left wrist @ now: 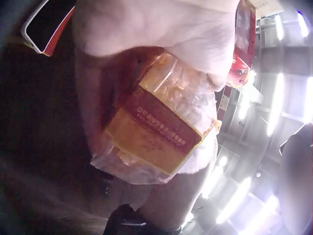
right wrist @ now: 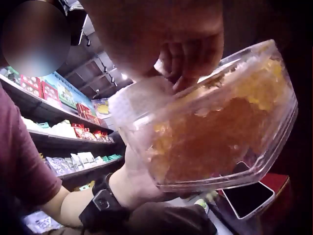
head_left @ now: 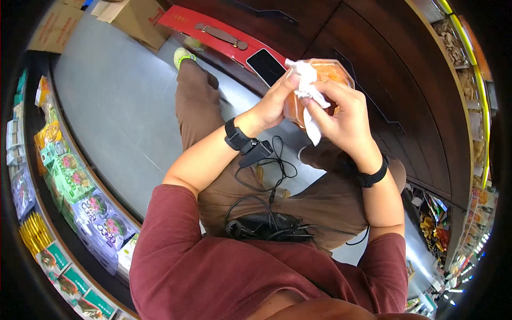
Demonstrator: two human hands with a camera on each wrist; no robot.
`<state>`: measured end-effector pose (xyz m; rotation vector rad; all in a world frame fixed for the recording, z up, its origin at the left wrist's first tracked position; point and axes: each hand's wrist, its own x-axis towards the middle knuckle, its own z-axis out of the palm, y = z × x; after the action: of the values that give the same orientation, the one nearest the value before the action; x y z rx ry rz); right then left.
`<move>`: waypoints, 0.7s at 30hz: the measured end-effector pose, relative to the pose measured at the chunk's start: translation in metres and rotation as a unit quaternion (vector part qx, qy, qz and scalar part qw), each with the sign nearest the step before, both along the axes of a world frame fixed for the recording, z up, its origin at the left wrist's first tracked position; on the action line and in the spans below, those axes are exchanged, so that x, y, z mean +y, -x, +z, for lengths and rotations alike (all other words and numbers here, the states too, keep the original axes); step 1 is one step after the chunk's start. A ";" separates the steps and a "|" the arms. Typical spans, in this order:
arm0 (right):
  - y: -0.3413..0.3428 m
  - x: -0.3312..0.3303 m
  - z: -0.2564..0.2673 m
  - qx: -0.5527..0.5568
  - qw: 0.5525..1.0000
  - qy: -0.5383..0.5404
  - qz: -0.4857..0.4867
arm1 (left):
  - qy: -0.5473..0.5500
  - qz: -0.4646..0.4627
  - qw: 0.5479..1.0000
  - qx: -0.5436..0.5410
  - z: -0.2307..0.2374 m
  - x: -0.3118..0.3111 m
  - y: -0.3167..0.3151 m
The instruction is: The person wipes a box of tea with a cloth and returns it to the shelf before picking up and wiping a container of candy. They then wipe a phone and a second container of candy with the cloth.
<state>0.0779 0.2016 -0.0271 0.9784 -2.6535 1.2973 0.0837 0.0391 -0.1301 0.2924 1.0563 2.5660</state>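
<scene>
Might bang dark drawer front if turning too wide. Could catch red case w/ a knee or foot, jolting whatever's on top. Could drop clear tub: held up in mid-air, just beside case's R end (head view), gripped by L hand w/ fingers curled round its side; prob. cause, slick wall or loose grip. Might crack or bend rim by over-squeezing. Can't tell whether sealed. Could knock phone off case's near edge w/ tub or wrist. Might tear or snag tissue, pinched in R hand, by rubbing hard over an angular corner.

Materials: drawer front dark, wood-look, flat; case long, boxy, smooth, w/ strap handle; tub clear, glossy plastic, many-sided, w/ amber, lumpy, wet-looking contents & maroon-gold label; phone slim, glassy, round-cornered; tissue white, soft, crumpled.
</scene>
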 end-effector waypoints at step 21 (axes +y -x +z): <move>0.032 0.028 0.023 0.003 0.999 0.028 -0.021 | -0.005 0.188 0.967 0.171 0.014 -0.031 0.017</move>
<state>0.0464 0.2292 -0.0045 0.9134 -2.6041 1.3501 0.0666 0.0078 -0.1164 0.6076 1.3282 2.9293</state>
